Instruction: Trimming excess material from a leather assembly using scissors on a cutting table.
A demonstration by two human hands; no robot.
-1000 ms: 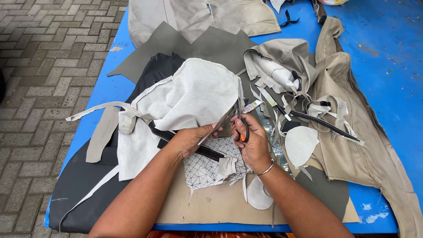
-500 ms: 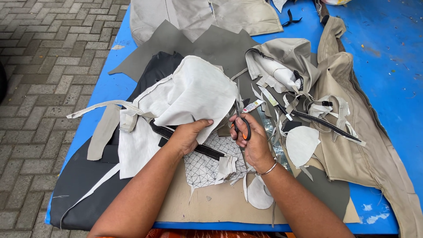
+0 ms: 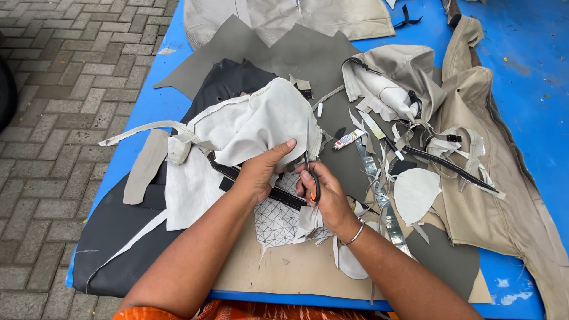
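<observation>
Pale cloth piece [image 3: 261, 127], cream and rumpled, lies mid-bench on top of a black leather-like panel [image 3: 118, 231] and a tan sheet [image 3: 296, 266]. Left hand [image 3: 261, 172]: fingers clenched on the lower right edge of the cloth, thumb on top, bunching it upward. Right hand [image 3: 326, 192]: fingers through the loops of orange-handled scissors [image 3: 311, 178], gripping them; blades point up along the cloth's right edge, just beside the left thumb. Whether the blades are parted cannot be told.

Below the hands: a white scrap with a diamond-stitch pattern [image 3: 278, 222], a black strap [image 3: 278, 192] crossing it. A silver bangle [image 3: 355, 234] on the right wrist.

Bench [image 3: 527, 65] is blue. Near edge mostly covered by the tan sheet and the black panel; left edge drops to grey brick paving [image 3: 53, 118]. Grey sheets [image 3: 284, 53] behind the cloth. Right of the scissors, a crowded heap: beige cover pieces [image 3: 504, 195], loose trimmings, a white oval offcut [image 3: 415, 192], a metal strip [image 3: 379, 195]. Open bench only at the far right and upper right; little free room round the hands.
</observation>
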